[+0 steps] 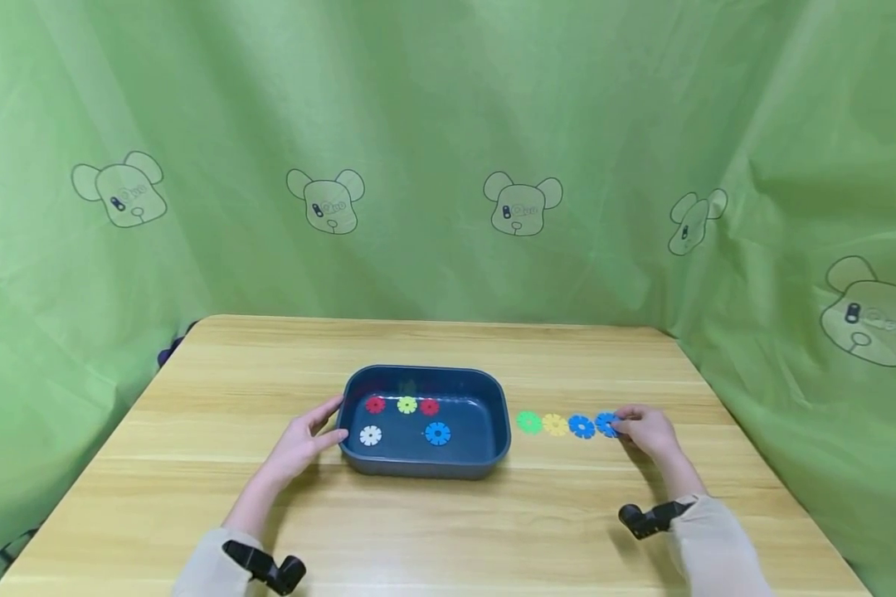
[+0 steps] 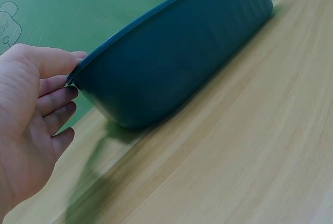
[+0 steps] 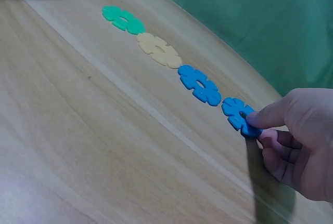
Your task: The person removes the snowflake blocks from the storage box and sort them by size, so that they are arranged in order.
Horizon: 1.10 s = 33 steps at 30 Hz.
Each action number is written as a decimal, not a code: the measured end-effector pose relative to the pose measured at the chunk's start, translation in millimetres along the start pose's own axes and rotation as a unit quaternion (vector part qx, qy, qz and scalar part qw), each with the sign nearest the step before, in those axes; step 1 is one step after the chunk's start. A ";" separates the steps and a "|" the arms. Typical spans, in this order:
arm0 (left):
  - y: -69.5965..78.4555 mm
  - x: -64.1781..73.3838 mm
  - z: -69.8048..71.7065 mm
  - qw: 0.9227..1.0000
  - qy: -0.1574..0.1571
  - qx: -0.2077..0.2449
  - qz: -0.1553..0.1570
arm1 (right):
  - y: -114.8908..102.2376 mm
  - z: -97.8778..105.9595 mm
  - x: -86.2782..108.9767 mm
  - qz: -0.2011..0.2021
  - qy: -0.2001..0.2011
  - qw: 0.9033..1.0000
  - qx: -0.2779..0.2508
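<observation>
Curtain (image 1: 418, 108): hung behind the wooden table (image 1: 433, 539).
Tub (image 1: 429, 469): set on the table, five discs (image 1: 438, 426) laid inside.
Left hand (image 1: 303, 440): the tub's left rim held between thumb and fingers.
Right hand (image 1: 651, 431): the end blue disc (image 3: 234, 108) pinched, right of the tub.
Row: green disc (image 3: 133, 25), yellow disc (image 3: 170, 58) and second blue disc (image 3: 208, 93) laid between tub and right hand.

free tabletop (image 1: 448, 539) nearside, basin walls (image 1: 426, 468) beyond

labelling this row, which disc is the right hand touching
The blue disc at the row's right end, farthest from the tub. The other blue disc, the yellow disc and the green disc lie untouched.
</observation>
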State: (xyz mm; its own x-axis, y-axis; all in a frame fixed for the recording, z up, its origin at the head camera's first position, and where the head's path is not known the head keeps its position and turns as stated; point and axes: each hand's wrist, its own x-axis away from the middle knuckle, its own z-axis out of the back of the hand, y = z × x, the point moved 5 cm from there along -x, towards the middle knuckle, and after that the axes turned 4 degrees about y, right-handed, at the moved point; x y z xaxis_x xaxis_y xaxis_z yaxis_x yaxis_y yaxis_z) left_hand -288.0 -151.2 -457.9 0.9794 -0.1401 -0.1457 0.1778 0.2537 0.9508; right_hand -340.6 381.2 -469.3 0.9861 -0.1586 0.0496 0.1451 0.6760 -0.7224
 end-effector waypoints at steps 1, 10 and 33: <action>-0.3 0.0 -0.1 1.000 0.001 0.001 0.001 | -0.7 -0.1 0.5 0.003 -0.002 1.000 0.005; 0.3 -1.0 -0.3 1.000 0.001 -0.003 0.003 | -9.9 -1.0 5.5 0.038 -0.004 0.998 0.058; 0.9 1.6 -1.0 1.000 0.003 -0.001 0.019 | -57.7 1.7 5.3 0.047 -0.010 0.998 -0.033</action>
State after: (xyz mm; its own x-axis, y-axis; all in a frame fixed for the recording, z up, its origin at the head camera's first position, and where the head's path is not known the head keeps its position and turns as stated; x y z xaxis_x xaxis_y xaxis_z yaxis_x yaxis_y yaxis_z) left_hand -286.1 -150.2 -457.6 0.9858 -0.1255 -0.1111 0.1409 0.2615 0.9548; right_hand -343.6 342.6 -426.2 0.9966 -0.0819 -0.0065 0.0474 0.6383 -0.7683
